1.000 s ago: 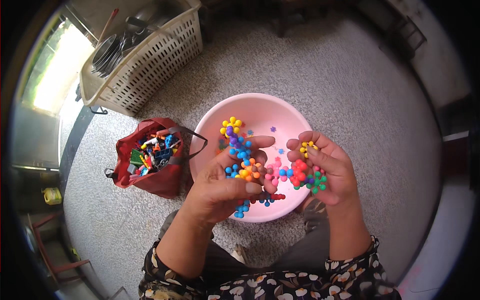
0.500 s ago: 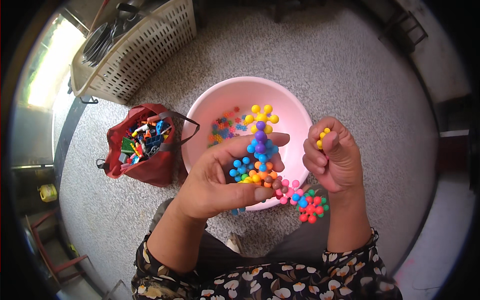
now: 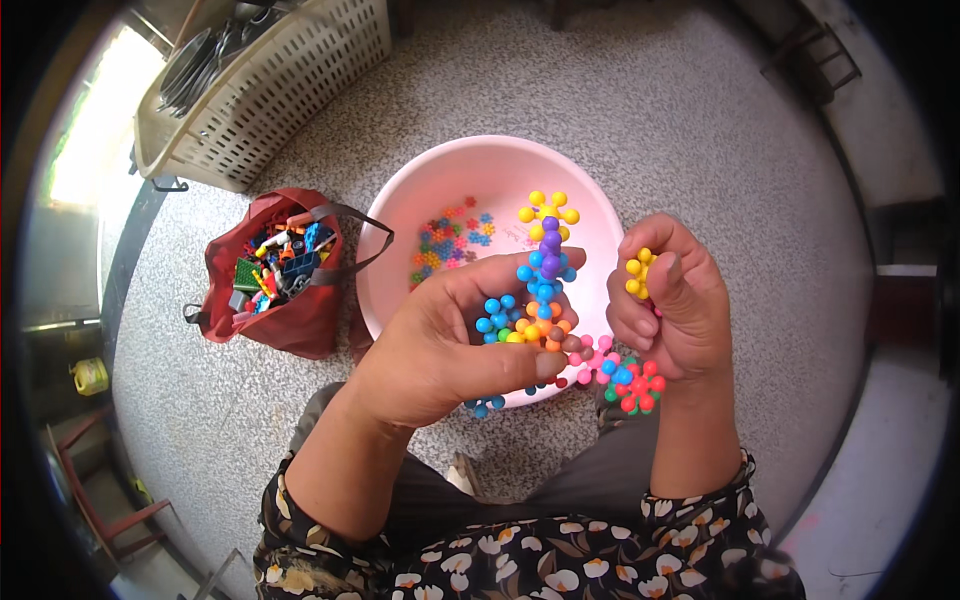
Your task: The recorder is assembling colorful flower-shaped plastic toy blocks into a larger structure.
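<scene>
My left hand grips an assembly of linked knobbly plastic connector pieces above the tub. Yellow and purple pieces rise at its top, blue and orange ones sit by my fingers, and a pink, red and green arm stretches to the right. Between the thumb and curled index finger of my right hand is a yellow connector piece. A bit of pink shows lower in that palm, too small to make out. Below, the pink tub holds several loose connector pieces in mixed colours.
A red bag full of mixed toy bricks stands left of the tub, its dark handle reaching the rim. Farther left is a cream slatted basket with dark items. A yellow container and a reddish chair frame are at the left edge.
The yellow piece in my right hand has turned and shows more of its knobs. The assembly in my left hand has shifted slightly right and up; the whole view has moved a little too.
</scene>
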A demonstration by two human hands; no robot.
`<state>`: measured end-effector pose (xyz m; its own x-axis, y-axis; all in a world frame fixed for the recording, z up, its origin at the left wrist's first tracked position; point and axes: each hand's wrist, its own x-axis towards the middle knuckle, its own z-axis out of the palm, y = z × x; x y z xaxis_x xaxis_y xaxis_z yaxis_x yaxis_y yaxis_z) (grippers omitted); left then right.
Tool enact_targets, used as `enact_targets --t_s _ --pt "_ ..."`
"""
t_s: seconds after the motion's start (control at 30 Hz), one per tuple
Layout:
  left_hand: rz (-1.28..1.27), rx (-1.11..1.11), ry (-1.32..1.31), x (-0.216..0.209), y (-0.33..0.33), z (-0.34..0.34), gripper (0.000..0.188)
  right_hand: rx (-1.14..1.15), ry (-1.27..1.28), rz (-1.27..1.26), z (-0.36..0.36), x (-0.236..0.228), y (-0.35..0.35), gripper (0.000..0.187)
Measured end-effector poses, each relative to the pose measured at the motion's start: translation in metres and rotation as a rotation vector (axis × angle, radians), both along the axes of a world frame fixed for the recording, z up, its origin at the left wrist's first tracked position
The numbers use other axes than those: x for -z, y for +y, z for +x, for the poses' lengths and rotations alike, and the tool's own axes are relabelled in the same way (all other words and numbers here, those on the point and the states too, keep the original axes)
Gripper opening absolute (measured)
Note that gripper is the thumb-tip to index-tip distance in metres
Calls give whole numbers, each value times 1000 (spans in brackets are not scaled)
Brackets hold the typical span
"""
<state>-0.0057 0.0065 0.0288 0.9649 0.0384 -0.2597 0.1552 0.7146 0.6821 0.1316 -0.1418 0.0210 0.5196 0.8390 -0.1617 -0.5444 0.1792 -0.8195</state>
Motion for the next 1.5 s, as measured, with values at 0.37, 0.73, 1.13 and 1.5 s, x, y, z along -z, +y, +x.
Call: enact_targets --t_s 0.37,0.73,1.13,1.5 --pt "12 -155 105 -3 -1 6 59 -64 38 -82 -6 -9 4 25" --pt "-92 -67 11 0 1 2 54 27 59 -113 -5 -8 4 20" --pt "-222 57 -50 -13 5 -6 48 -22 76 -36 -6 -7 2 21" --pt "-187 -44 65 -2 1 -4 42 -63 -98 -43 -1 -12 -8 29"
